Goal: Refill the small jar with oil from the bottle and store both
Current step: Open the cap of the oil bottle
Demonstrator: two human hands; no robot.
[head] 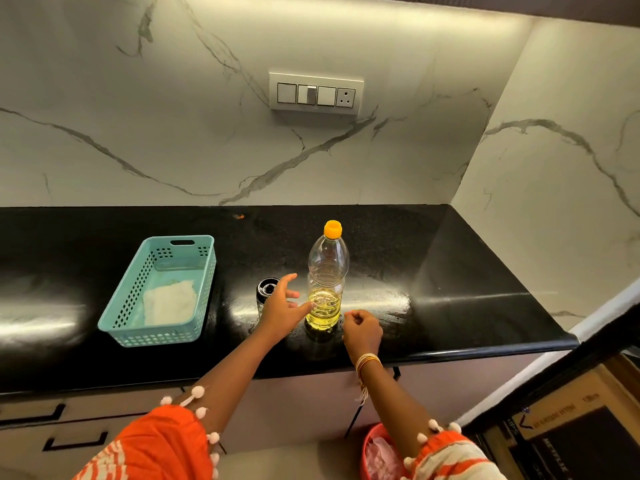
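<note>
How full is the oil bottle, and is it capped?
Roughly a quarter full: yellow oil sits only in the lowest part of the upright oil bottle, clear above. Capped: the orange cap is on the neck.
</note>
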